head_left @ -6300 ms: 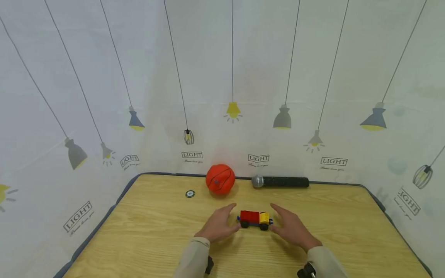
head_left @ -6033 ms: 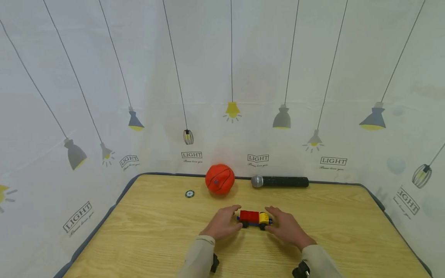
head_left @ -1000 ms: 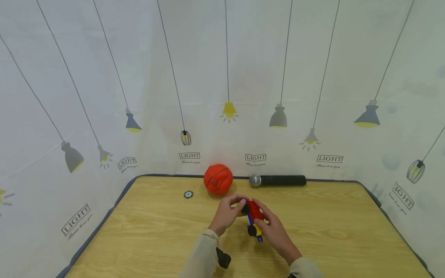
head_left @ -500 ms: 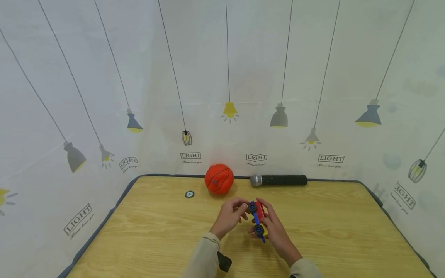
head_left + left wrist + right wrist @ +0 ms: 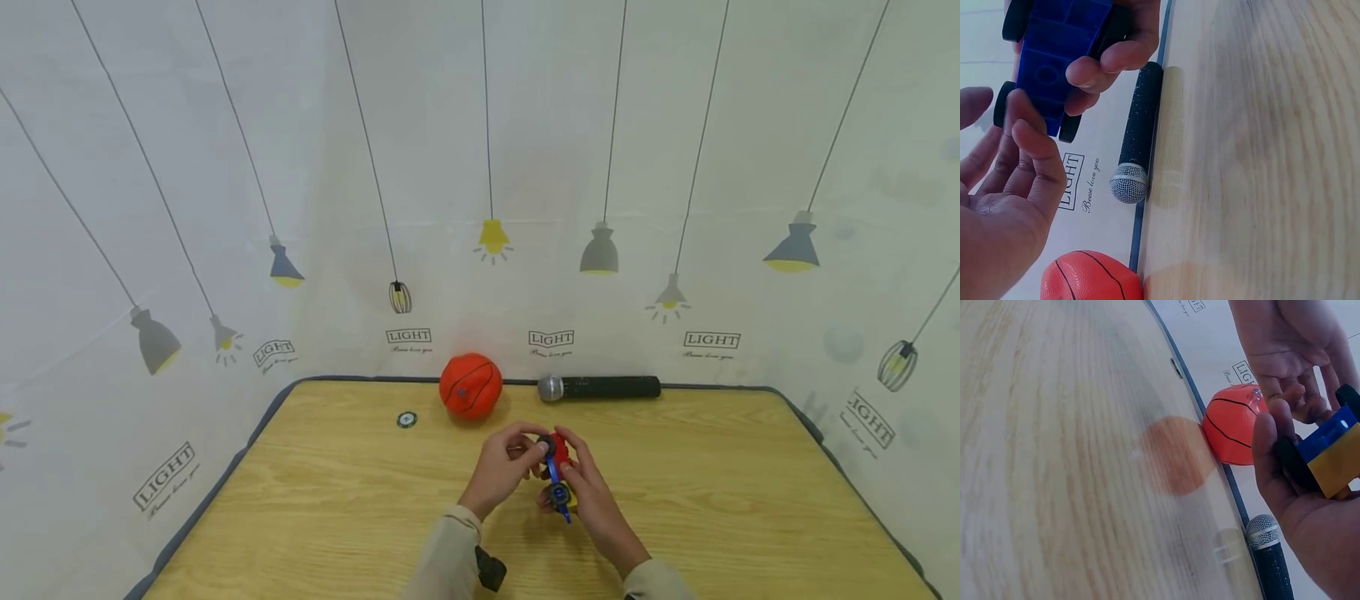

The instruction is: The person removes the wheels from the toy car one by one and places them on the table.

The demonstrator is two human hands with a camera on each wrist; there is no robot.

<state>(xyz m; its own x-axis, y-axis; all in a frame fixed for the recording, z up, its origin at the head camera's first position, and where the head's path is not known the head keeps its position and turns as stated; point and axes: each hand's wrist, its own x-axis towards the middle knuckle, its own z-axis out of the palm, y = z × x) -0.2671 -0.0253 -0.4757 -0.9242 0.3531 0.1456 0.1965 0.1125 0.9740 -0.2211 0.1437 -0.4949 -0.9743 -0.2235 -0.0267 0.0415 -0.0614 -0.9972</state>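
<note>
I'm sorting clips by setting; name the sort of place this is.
Probably a staged tabletop booth: a white lamp-printed backdrop surrounds three sides of a wood-grain table bearing a ball and microphone.

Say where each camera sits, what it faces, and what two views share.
Head: head-worn, looking forward and down at the table; left hand, right hand, sleeves show.
Left wrist: worn there, facing the underside of the toy truck; both hands show.
Right wrist: worn there, facing ball, table and toy truck; both hands show.
Both wrist views share the ball and microphone.
</note>
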